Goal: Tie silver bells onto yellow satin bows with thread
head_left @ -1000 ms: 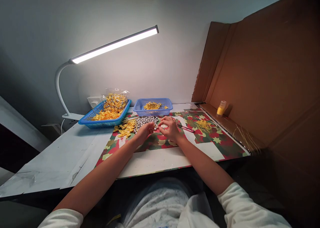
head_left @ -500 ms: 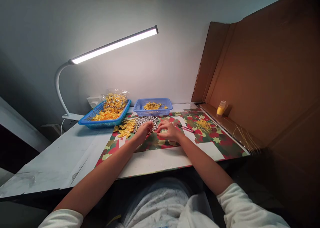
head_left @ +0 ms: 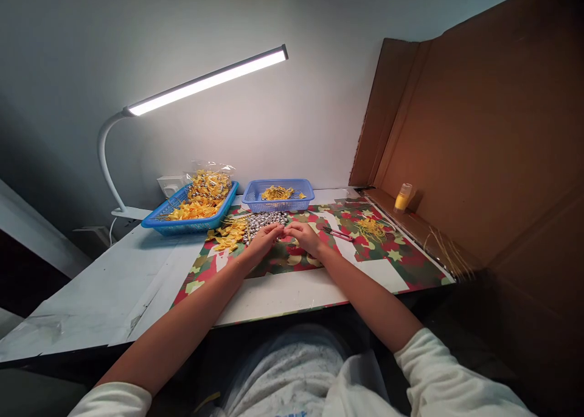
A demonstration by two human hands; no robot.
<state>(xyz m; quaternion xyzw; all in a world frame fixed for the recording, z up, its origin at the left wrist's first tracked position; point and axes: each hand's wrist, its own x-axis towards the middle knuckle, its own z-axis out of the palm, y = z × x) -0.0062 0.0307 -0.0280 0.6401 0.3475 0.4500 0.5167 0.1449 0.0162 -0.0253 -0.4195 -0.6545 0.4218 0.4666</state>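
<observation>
My left hand and my right hand meet fingertip to fingertip over the patterned mat. Both are closed in a pinch, and whatever lies between the fingers is too small to make out. Just behind my left hand is a pile of small silver bells. Left of that pile lie yellow ribbon bows. To the right of my right hand a slim pink-and-black tool rests on the mat, with a loose bunch of yellow ties beyond it.
A blue basket heaped with yellow bows and a bag stands at the back left. Behind the bells is a second blue basket with yellow pieces. A lamp arches above. Cardboard walls the right side, near a small yellow bottle.
My two hands have come together. The right hand has moved left and its fingers have closed to a pinch against the left fingertips.
</observation>
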